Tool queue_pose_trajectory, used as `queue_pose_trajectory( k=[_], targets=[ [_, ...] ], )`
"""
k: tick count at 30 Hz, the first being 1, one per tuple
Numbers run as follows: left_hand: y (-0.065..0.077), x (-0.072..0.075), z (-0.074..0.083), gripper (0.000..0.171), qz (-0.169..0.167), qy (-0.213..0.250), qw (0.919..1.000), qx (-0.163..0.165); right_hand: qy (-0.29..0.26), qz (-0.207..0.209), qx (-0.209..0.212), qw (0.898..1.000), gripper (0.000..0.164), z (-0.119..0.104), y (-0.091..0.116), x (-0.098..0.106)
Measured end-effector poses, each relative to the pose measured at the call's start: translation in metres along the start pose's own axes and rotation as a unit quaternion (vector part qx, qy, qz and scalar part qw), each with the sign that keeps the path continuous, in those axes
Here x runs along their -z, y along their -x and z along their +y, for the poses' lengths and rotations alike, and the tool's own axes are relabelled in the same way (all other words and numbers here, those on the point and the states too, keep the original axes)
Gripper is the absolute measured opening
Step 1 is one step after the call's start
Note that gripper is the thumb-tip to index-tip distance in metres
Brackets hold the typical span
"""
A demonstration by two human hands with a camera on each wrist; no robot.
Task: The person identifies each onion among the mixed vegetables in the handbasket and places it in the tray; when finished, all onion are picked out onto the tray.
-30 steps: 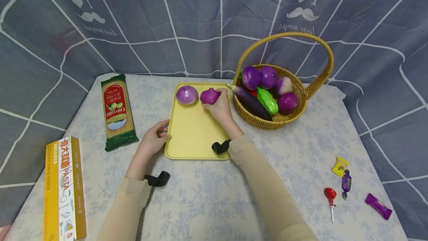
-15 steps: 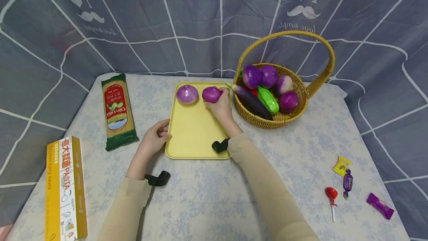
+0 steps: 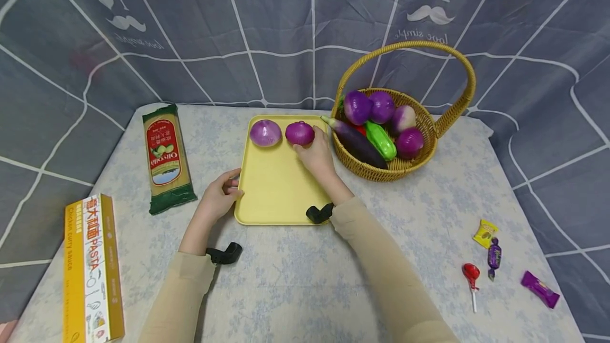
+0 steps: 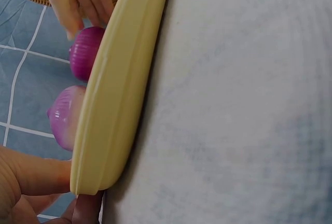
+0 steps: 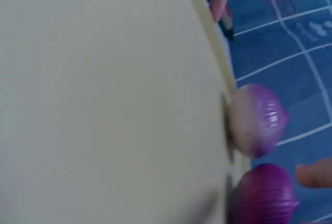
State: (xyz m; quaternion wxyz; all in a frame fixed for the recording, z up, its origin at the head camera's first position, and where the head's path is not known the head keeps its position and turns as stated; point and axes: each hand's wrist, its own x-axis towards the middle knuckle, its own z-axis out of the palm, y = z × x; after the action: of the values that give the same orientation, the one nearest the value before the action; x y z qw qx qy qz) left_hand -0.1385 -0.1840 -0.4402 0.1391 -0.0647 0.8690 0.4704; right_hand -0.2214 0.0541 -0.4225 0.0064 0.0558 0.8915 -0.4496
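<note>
My left hand (image 3: pixel 218 197) grips the left edge of the yellow tray (image 3: pixel 278 189), thumb on the rim and fingers below, as the left wrist view shows. Two purple onions stand on the tray's far side. The paler onion (image 3: pixel 265 133) is at the left; the darker onion (image 3: pixel 299 133) is beside it with a small gap between. At the darker onion's right side is my right hand (image 3: pixel 318 156), its fingers loosened and bent a little. A fingertip (image 5: pixel 314 174) shows apart from that onion in the right wrist view.
Right of the tray stands a wicker basket (image 3: pixel 367 172) holding several onions, an eggplant (image 3: pixel 357 144) and a green pepper (image 3: pixel 381 142). A pasta packet (image 3: pixel 167 158) and a yellow pasta box (image 3: pixel 92 269) lie left. Wrapped candies and a red lollipop (image 3: pixel 471 273) lie right.
My right hand has loosened from the darker onion and shifted slightly right, leaving it on the tray a little nearer the paler one. My left hand stays on the tray edge.
</note>
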Motion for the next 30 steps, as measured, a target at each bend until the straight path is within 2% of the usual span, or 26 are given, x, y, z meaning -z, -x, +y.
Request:
queue_pose_trajectory(
  k=[4,8,14,22,30],
  targets=[
    [0.0,0.0,0.001,0.059,-0.002,0.0,1.0,0.004,0.0,-0.005,0.005,1.0,0.059,-0.006,0.016,0.017],
    [0.0,0.001,0.0,0.059,-0.004,-0.003,1.0,0.005,-0.041,0.004,0.032,0.999,0.044,-0.013,0.032,0.04],
    [-0.001,0.001,-0.001,0.059,-0.005,-0.004,1.0,0.004,-0.086,0.034,0.061,0.994,0.027,-0.01,0.039,0.068],
    [0.0,0.001,0.0,0.058,-0.003,-0.003,1.0,0.0,-0.124,0.109,0.083,0.983,0.026,0.001,0.031,0.096],
    [0.0,0.0,0.0,0.058,-0.003,-0.005,1.0,0.003,-0.098,0.162,0.064,0.98,0.031,0.02,0.021,0.119]
  ],
)
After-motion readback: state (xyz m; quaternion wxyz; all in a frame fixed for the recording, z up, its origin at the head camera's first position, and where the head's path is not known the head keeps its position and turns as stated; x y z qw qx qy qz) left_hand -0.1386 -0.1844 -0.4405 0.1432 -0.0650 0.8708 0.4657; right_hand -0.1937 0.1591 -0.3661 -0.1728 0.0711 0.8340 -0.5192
